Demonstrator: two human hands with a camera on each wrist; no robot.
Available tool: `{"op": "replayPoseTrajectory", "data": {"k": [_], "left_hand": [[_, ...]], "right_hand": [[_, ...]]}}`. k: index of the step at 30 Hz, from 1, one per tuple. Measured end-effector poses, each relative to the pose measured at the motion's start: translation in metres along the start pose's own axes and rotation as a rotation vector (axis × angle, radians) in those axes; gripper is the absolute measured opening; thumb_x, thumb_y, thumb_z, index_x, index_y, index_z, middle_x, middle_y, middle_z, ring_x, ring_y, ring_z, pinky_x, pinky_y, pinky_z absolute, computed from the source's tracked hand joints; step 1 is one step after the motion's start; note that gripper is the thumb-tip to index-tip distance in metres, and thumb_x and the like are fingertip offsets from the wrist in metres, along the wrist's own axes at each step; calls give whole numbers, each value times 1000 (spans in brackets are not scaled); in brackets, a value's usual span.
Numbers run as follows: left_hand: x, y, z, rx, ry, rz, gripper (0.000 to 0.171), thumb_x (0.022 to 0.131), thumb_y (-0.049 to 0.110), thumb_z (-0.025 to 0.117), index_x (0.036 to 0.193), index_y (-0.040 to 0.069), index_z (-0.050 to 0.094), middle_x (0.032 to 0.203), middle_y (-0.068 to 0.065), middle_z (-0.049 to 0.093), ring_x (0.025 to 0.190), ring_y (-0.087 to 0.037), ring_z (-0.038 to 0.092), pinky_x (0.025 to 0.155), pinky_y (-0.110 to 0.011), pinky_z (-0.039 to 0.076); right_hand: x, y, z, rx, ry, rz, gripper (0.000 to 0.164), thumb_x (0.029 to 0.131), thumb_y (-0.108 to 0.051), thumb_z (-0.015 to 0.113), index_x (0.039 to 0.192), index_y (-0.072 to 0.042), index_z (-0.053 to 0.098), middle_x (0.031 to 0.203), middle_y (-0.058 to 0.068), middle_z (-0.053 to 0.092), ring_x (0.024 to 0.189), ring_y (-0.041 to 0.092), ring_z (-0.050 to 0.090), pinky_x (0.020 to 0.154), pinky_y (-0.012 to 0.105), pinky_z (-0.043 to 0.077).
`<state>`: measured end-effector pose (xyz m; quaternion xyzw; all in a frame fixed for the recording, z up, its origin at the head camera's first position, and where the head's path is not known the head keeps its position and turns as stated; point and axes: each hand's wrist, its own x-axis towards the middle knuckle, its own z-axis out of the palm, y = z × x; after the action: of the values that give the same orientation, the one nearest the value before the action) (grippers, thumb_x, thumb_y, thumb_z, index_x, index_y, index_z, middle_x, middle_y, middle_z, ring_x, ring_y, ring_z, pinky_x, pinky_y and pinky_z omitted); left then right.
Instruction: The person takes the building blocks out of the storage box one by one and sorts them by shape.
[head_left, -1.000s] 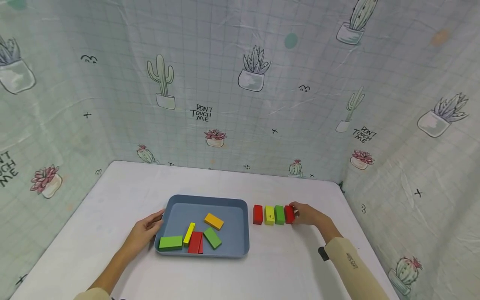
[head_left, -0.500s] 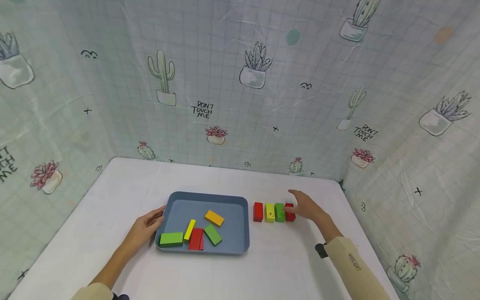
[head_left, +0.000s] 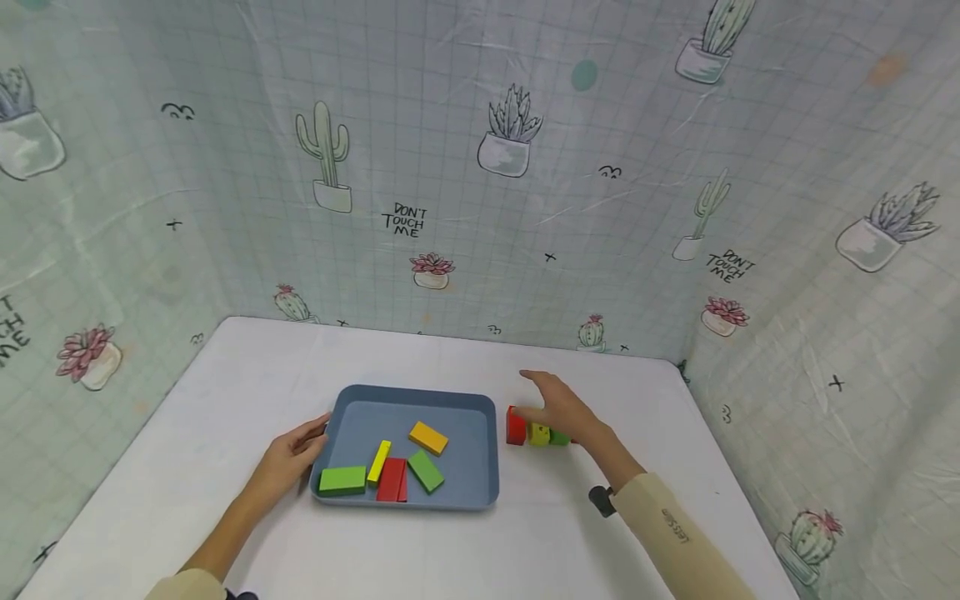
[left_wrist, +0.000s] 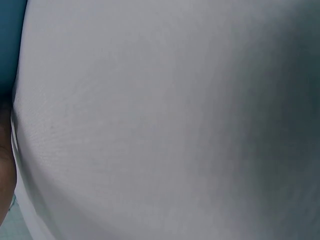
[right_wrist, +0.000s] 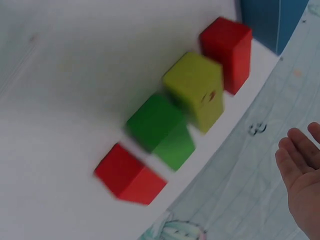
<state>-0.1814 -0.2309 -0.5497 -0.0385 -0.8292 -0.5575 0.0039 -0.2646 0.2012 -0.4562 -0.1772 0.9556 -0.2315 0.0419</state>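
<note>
L hand point(head_left: 285, 462): touching tray point(head_left: 472, 498) at its L rim, prob. to steady it; can't tell if gripping.
R hand point(head_left: 562, 408): open, thumb & fingers spread, holds nothing; over the row, prob. spread to clear the blocks.
Row: 4 blocks on table point(head_left: 450, 558), just R of tray; L to R near red point(head_left: 514, 429), yellow point(right_wrist: 197, 90), green point(right_wrist: 157, 122), end red point(right_wrist: 120, 170); prob. lined up on purpose.
In tray: orange point(head_left: 428, 437), 2 greens point(head_left: 426, 472), slim yellow point(head_left: 378, 463), red (1 or 2 pcs, unclear) point(head_left: 391, 480); mixed angles, prob. unsorted.
Text: backdrop point(head_left: 405, 221) "DON'T TOUCH ME"; R sleeve point(head_left: 663, 529) print "Lets…", rest unclear.
</note>
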Motion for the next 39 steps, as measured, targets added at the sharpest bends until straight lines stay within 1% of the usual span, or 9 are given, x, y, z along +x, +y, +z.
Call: {"op": "replayPoseTrajectory", "data": {"k": [6,11,15,19,23,29,31,35,39], "left_hand": [[-1,2,0,-5,-1,-24,49,98,26,52,141,3,42,137,-19,47,124,-31,46,88,-10,40],[0,0,0,-1,9,-20,49,98,24,52,140,2,42,136,-18,48,123,-30,47,90,-13,42],[0,-1,-1,-3,15,-17,49,98,25,52,140,2,42,136,-19,48,122,-30,47,90,-15,43],[0,-2,-2,-10,16,-18,49,98,26,52,140,2,43,136,-18,48,122,-30,47,89,-13,43],[2,-4,-3,-17,9,-11,50,98,28,52,141,3,42,137,-18,47,123,-30,46,89,-11,41],[4,-4,-2,-24,7,-14,50,98,26,53,140,2,43,136,-18,48,123,-29,47,89,-13,42],[4,-4,-2,-26,10,-13,49,98,25,53,140,2,43,136,-18,48,123,-30,47,90,-13,42],[2,-4,-2,-24,14,-5,49,98,25,53,139,1,43,136,-18,48,122,-30,47,88,-10,41],[0,-4,-3,-24,12,12,50,98,28,53,139,1,43,135,-19,49,122,-30,47,86,-6,39]], "right_hand": [[6,-32,9,31,-87,-117,69,84,-36,71,141,-12,43,140,5,45,129,25,39,101,46,39],[10,-55,15,54,-177,-201,67,84,-34,71,141,-10,43,138,4,47,127,22,42,102,41,39],[15,-67,22,70,-243,-249,68,84,-33,72,142,-13,42,138,1,47,125,18,43,103,37,38],[20,-75,28,120,-296,-287,71,83,-31,73,144,-15,39,141,-1,45,127,14,40,103,37,38],[22,-85,33,135,-317,-320,72,83,-33,73,144,-14,40,141,-3,44,129,14,39,103,37,38],[25,-97,41,90,-312,-391,65,85,-30,71,142,-17,44,140,-7,45,129,12,38,103,39,37],[27,-101,44,71,-315,-419,62,85,-30,71,140,-19,46,138,-9,47,128,11,39,103,37,38],[30,-109,48,49,-333,-466,59,86,-32,70,140,-22,46,138,-10,47,127,8,39,104,33,36],[33,-116,50,68,-347,-479,58,88,-35,67,140,-23,45,138,-11,45,128,7,38,104,33,35]]}}
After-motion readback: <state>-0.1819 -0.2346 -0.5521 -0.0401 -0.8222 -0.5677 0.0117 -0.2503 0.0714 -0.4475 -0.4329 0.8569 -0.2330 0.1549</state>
